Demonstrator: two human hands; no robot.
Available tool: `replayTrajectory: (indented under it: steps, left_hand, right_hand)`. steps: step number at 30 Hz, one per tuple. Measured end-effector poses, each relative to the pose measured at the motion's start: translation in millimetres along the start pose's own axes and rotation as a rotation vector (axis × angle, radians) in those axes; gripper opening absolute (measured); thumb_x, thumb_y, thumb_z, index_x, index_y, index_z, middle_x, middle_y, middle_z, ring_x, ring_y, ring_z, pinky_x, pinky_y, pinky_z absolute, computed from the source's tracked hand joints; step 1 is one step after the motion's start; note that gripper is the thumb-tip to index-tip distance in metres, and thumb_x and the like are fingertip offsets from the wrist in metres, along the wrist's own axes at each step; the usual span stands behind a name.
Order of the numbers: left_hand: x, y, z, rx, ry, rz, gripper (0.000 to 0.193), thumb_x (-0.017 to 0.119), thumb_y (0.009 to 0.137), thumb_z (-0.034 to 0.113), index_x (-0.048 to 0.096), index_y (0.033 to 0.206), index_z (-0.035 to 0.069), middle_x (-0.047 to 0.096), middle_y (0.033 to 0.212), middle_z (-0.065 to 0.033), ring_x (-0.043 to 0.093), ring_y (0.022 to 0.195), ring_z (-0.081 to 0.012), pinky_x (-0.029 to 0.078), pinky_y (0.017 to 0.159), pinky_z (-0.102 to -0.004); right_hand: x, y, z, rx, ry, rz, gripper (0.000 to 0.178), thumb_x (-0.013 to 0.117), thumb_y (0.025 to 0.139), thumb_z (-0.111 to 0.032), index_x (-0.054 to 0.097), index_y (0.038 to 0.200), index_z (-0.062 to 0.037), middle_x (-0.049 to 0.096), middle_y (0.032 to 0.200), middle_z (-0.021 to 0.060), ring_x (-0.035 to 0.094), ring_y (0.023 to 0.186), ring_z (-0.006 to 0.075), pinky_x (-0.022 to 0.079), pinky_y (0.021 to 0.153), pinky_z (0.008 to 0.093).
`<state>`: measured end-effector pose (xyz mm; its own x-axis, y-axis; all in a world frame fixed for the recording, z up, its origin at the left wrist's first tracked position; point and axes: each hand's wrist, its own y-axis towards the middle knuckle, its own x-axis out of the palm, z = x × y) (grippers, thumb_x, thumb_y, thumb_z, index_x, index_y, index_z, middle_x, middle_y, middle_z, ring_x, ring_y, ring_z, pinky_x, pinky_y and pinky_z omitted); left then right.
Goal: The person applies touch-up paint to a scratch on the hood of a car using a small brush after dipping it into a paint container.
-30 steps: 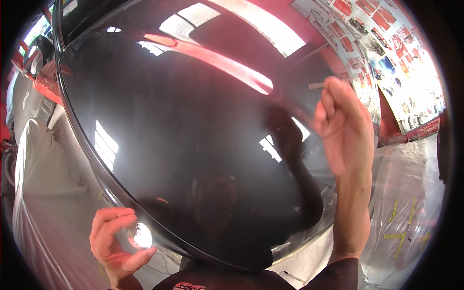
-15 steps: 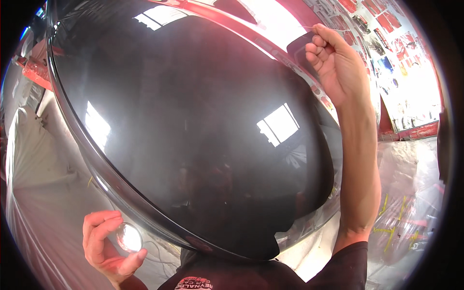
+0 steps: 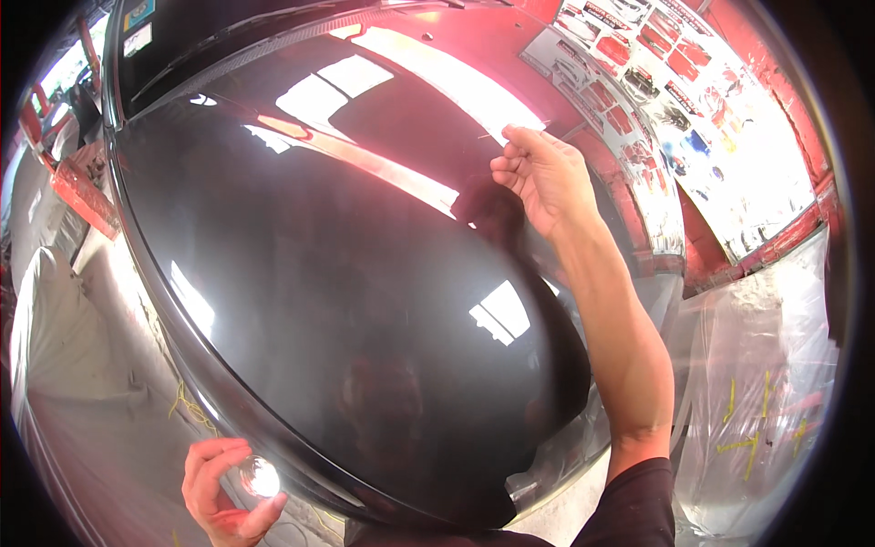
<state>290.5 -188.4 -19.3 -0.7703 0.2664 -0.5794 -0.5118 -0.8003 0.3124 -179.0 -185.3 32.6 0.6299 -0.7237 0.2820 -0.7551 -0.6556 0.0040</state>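
A black car hood [image 3: 301, 310], glossy and mirror-like, fills the middle of the view. Below its near left edge, my left hand [image 3: 219, 497] grips a small, round, shiny silver thing [image 3: 260, 477] between thumb and fingers; glare hides what kind it is. My right arm reaches up along the hood's right side. Held above the surface, my right hand [image 3: 544, 178] pinches with thumb and forefinger, the other fingers curled. A very thin strand shows faintly at those fingertips; its far end cannot be made out.
Wiper and windshield base [image 3: 182, 68] lie at the far left of the hood. A red metal post part [image 3: 84, 196] stands at left. Plastic sheeting [image 3: 64, 365] hangs at left, more sheeting [image 3: 756, 383] at right. Picture posters [image 3: 729, 137] cover the red wall.
The view has shifted, so the hood sits lower and its windshield end shows. My right hand appears lower and further left, still pinching. My left hand keeps its hold on the round shiny thing.
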Motion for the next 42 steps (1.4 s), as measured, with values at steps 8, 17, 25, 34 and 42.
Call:
replayTrajectory:
  steps: [8, 17, 25, 34, 42]
  left_hand:
    - [-5.6, 10.0, 18.1, 0.051, 0.036, -0.042, 0.049, 0.084, 0.064, 0.022, 0.068, 0.105, 0.001, 0.065, 0.105, -0.015, 0.062, 0.097, -0.0284, 0.047, 0.086, -0.0373]
    - [-2.3, 13.8, 32.9, 0.069, 0.082, -0.041, 0.042, 0.082, 0.068, 0.007, 0.071, 0.107, 0.0, 0.07, 0.106, -0.0162, 0.065, 0.097, -0.0315, 0.05, 0.087, -0.0398]
    - [2.6, 18.1, 38.2, 0.087, 0.125, -0.043, 0.04, 0.081, 0.07, 0.008, 0.071, 0.108, 0.0, 0.07, 0.107, -0.0159, 0.065, 0.099, -0.0328, 0.05, 0.089, -0.0417]
    - [6.6, 21.0, 38.8, 0.129, 0.157, 0.004, 0.039, 0.081, 0.071, 0.008, 0.071, 0.108, -0.001, 0.07, 0.106, -0.0176, 0.066, 0.096, -0.0341, 0.05, 0.087, -0.0425]
    - [7.0, 19.7, 32.1, 0.126, 0.134, 0.007, 0.04, 0.082, 0.072, 0.008, 0.07, 0.109, 0.0, 0.07, 0.105, -0.0181, 0.066, 0.093, -0.0331, 0.051, 0.083, -0.0405]
  right_hand:
    - [-3.0, 36.8, -12.3, -0.015, -0.107, -0.119, 0.011, 0.069, 0.092, -0.012, 0.064, 0.091, -0.0026, 0.062, 0.076, 0.0041, 0.066, 0.069, 0.0172, 0.055, 0.064, 0.0293]
    - [6.4, 70.5, -14.8, -0.015, -0.139, -0.146, 0.015, 0.07, 0.09, -0.01, 0.065, 0.092, 0.0037, 0.063, 0.08, 0.009, 0.068, 0.069, 0.0198, 0.058, 0.063, 0.0296]
    - [4.8, 88.4, -7.4, -0.026, -0.18, -0.111, 0.019, 0.068, 0.088, -0.008, 0.063, 0.094, 0.0096, 0.063, 0.087, 0.0157, 0.068, 0.07, 0.0231, 0.061, 0.063, 0.0314]
    - [15.3, 94.7, -10.4, -0.03, -0.178, -0.134, 0.015, 0.068, 0.091, -0.009, 0.063, 0.092, 0.0044, 0.062, 0.08, 0.0097, 0.07, 0.076, 0.0242, 0.06, 0.07, 0.0332]
    - [-7.2, 93.7, -18.4, -0.077, -0.13, -0.078, 0.014, 0.068, 0.091, -0.01, 0.064, 0.092, 0.0033, 0.061, 0.079, 0.0084, 0.069, 0.076, 0.0234, 0.06, 0.07, 0.0335]
